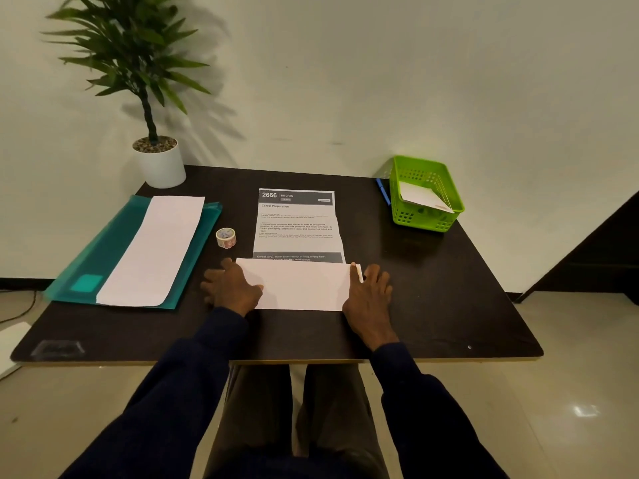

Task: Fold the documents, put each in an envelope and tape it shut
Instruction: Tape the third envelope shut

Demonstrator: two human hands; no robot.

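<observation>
A printed document [297,223] lies in the middle of the dark table, its near third folded up and over so a blank white flap [301,286] faces me. My left hand [231,288] presses on the flap's left end with its fingers spread. My right hand [368,292] rests on the flap's right end, fingertips at the corner. A small roll of tape [225,237] stands just left of the document. A long white envelope [152,250] lies on a teal plastic folder [103,250] at the left.
A potted plant [159,160] stands at the table's back left corner. At the back right, a green plastic basket [427,216] holds a white paper, with a blue pen [383,191] beside it. The table's front edge [276,361] runs just above my knees.
</observation>
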